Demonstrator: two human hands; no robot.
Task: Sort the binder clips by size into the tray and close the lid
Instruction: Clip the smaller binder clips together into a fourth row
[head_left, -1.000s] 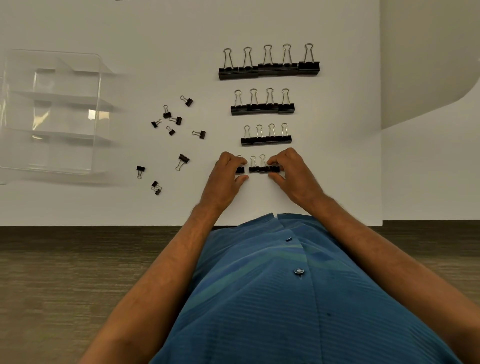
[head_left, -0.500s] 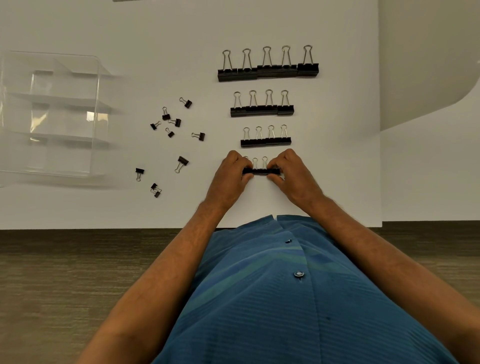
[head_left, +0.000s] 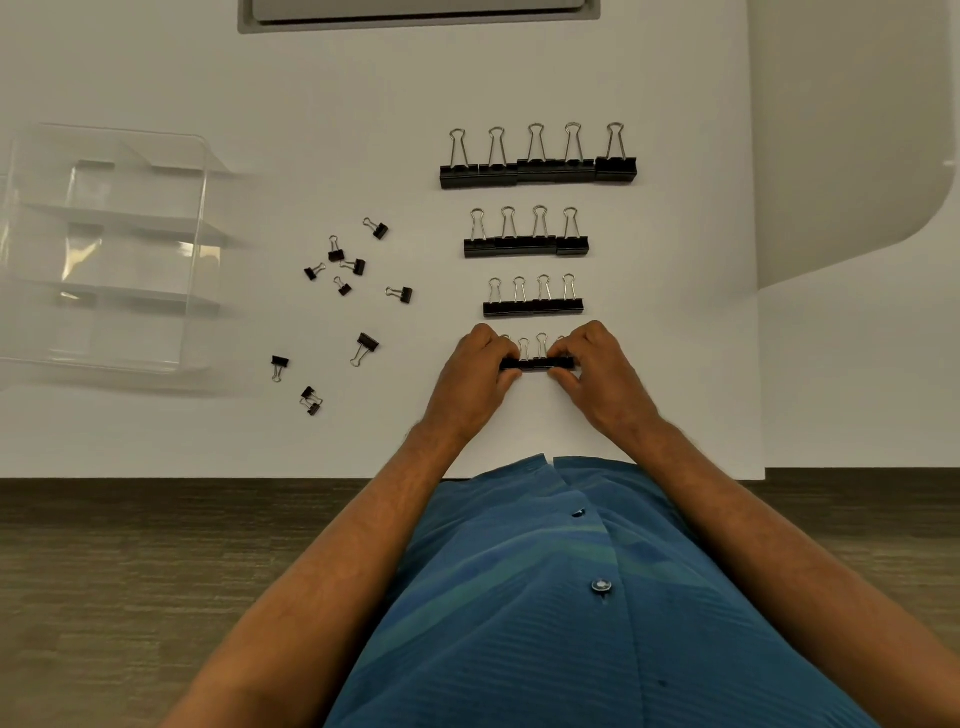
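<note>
Our left hand and right hand pinch the ends of a short row of small clips, black bodies with silver wire loops, four as best we count, on the white table near its front edge. Beyond lie rows of four, four and five, growing larger; ten loose clips scatter left, beside the clear tray

Black binder clips lie in four size-graded rows, smaller ones scattered beside clear tray.
</note>
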